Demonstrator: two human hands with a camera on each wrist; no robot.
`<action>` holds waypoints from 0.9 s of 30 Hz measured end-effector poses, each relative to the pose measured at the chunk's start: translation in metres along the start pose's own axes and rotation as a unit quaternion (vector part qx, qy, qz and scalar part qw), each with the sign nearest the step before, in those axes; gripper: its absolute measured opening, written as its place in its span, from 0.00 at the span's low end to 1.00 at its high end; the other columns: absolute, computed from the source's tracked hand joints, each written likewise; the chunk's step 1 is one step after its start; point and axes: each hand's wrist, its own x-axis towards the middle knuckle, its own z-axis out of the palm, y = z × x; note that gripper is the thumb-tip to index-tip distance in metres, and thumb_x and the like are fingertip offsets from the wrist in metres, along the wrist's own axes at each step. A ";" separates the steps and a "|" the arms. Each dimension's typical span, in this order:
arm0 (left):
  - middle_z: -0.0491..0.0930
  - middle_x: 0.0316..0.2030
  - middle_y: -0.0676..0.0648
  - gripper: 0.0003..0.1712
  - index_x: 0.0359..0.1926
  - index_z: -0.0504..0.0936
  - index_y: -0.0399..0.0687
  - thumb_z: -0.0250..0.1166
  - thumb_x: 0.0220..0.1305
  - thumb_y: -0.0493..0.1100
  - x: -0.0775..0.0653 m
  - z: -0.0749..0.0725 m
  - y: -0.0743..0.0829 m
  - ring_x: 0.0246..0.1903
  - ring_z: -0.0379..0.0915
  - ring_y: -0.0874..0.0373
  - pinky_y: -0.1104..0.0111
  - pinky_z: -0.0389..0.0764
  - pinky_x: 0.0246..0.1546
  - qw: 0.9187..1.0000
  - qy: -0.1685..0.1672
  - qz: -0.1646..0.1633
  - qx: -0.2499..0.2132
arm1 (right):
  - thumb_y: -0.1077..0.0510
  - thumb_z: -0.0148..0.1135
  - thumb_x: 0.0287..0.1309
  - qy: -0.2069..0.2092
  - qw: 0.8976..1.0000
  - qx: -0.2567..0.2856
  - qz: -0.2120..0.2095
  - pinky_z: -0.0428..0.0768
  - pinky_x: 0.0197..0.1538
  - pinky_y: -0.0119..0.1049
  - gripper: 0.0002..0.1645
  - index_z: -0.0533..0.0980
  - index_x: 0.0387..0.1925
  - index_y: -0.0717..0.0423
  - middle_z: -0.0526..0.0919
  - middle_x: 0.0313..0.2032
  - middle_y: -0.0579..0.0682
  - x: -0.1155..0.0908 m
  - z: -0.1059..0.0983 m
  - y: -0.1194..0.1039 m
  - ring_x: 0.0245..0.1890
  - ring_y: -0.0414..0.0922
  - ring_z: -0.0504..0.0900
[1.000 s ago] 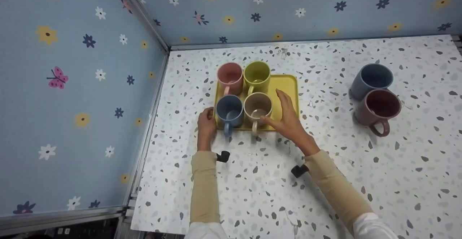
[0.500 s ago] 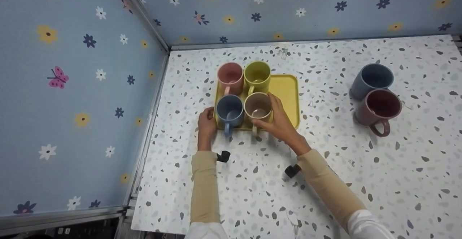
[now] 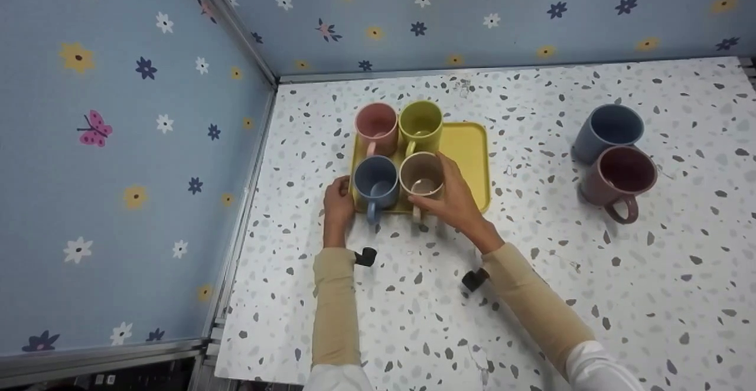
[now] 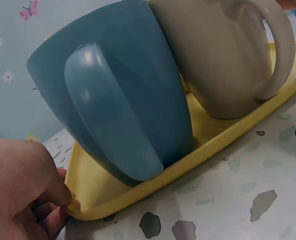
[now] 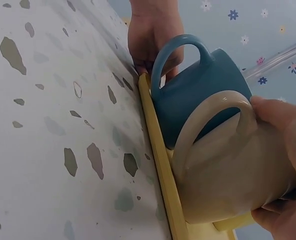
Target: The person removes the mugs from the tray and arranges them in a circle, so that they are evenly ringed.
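Right hand [image 3: 455,201] on beige mug [image 3: 420,172], left hand [image 3: 339,205] braced at tray corner

Biggest first: flowered back wall [image 3: 520,1] beyond both hands, matching left wall [image 3: 118,155] off past the left hand. Speckled table [image 3: 425,320] runs under everything.

Sleeves: left sleeve [image 3: 335,308] straight behind its hand, right sleeve [image 3: 534,302] slanting in from the right.

Yellow tray [image 3: 468,143] sits between the hands, part of it showing right of the right hand's fingers. Left hand is narrow, fingers curled and gripping the rim by the near left corner, probably so the tray can't slide.

Four upright mugs on the tray, two by two. Beige mug is inside the right hand's grip: thumb on the near side by the handle, fingers round the right side, likely because neighbors crowd its left and far sides. Base looks set on the tray. Blue mug [image 3: 376,175] between the two hands, just left of the beige one; lime mug [image 3: 420,120] past the right fingertips; pink mug [image 3: 378,125] beyond the left hand, behind the blue. All handles face the person, probably to avoid knocking adjacent mugs.

Well right of the right hand, on the table: slate-blue mug [image 3: 608,131], maroon mug [image 3: 617,175] nearer; can't tell if they touch.

Smallest: beige handle [image 4: 285,45] over the tray's near edge, by the right thumb
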 end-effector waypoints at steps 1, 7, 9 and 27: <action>0.74 0.51 0.40 0.23 0.60 0.72 0.41 0.48 0.65 0.33 0.001 0.000 -0.001 0.52 0.71 0.50 0.61 0.71 0.57 1.000 0.000 -0.001 -0.001 | 0.41 0.76 0.39 0.004 1.000 0.004 0.000 0.64 0.67 0.46 0.62 0.54 0.71 0.53 0.64 0.66 0.53 0.000 0.000 0.000 0.64 0.47 0.66; 0.74 0.51 0.40 0.23 0.60 0.73 0.41 0.48 0.64 0.33 0.002 0.001 -0.002 0.52 0.71 0.50 0.62 0.70 0.58 1.000 0.002 0.002 0.007 | 0.43 0.79 0.36 0.034 0.999 0.024 -0.008 0.65 0.67 0.45 0.61 0.59 0.70 0.56 0.67 0.66 0.54 -0.004 -0.002 0.002 0.64 0.48 0.67; 0.75 0.51 0.40 0.23 0.60 0.73 0.41 0.48 0.65 0.34 0.001 0.001 -0.002 0.52 0.71 0.50 0.62 0.70 0.57 1.000 0.003 0.002 0.007 | 0.43 0.79 0.36 0.043 0.999 0.026 -0.009 0.66 0.67 0.45 0.61 0.59 0.69 0.57 0.66 0.66 0.54 -0.006 -0.006 0.001 0.65 0.48 0.67; 0.73 0.48 0.40 0.22 0.59 0.73 0.39 0.47 0.65 0.33 -0.002 0.000 -0.002 0.49 0.71 0.50 0.62 0.72 0.54 1.000 0.003 0.013 -0.023 | 0.48 0.81 0.32 0.078 0.997 -0.007 -0.021 0.71 0.63 0.48 0.62 0.60 0.69 0.58 0.69 0.64 0.57 -0.025 -0.071 -0.009 0.62 0.51 0.70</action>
